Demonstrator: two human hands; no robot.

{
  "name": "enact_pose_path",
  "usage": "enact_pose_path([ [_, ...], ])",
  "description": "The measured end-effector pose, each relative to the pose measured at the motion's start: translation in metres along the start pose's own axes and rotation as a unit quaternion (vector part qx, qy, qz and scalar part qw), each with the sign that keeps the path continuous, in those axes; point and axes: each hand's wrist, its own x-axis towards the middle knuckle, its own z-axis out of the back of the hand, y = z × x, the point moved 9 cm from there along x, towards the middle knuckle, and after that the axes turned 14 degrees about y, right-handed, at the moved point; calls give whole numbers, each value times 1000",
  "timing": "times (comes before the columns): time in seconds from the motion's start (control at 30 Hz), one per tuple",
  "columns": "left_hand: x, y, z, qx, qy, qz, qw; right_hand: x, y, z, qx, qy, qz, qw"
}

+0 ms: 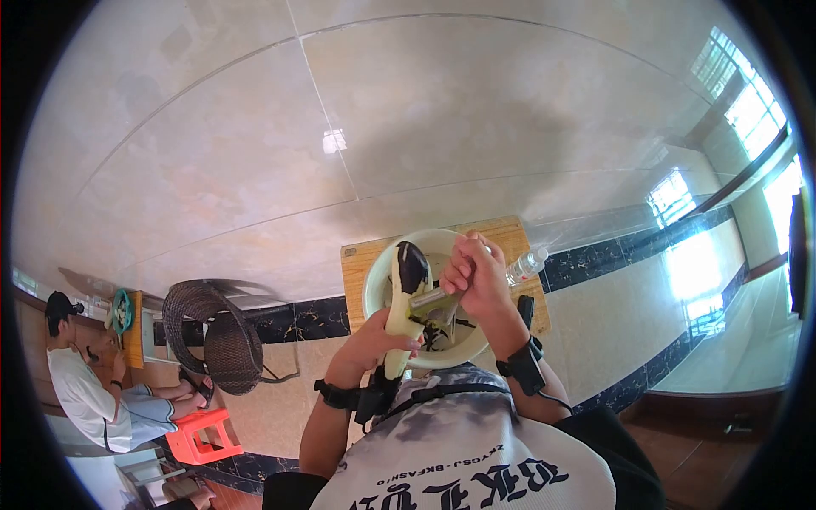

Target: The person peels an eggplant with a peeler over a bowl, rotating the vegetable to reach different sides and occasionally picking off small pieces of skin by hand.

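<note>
My left hand (379, 342) is wrapped round a long eggplant (398, 299), tilted upright over the basin. Most of its visible side is pale and peeled; dark skin stays at the top and the lower end. In my closed right hand (478, 276) is a metal peeler (428, 298), its head against or very near the eggplant's right side. Below both hands stands a pale round basin (374, 289), with dark strips of peel (437, 338) in it.
Under the basin is a small wooden table (535, 297), with a clear plastic bottle (527, 266) at its right. A wall rises behind it. To the left stand a wicker chair (234, 353), a red stool (204, 437) and another seated person (89, 382) beside a table.
</note>
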Motion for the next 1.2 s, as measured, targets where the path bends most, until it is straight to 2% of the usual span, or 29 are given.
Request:
enact_pose_path([
  [0.07,3,3,-4,4,25,7,1000,2,2,-2,-12,-6,6,1000],
  [0.3,-1,-2,-9,67,14,29,997,0,6,-2,-86,-71,27,993],
  [0.5,-5,-1,-6,103,8,35,994,-5,3,8,-91,-117,15,989],
  [0.7,-8,-5,0,106,-11,31,994,-3,1,7,-68,-119,22,990],
  [0.8,-10,-2,0,105,-5,33,994,3,8,25,-86,-137,71,984],
  [0.9,-18,10,-5,80,10,46,996,16,45,41,-94,-147,127,976],
  [1.07,-11,8,-22,76,51,41,995,24,54,66,-51,-152,133,978],
  [1.2,-10,7,-6,58,4,41,997,10,57,54,-39,-158,145,976],
])
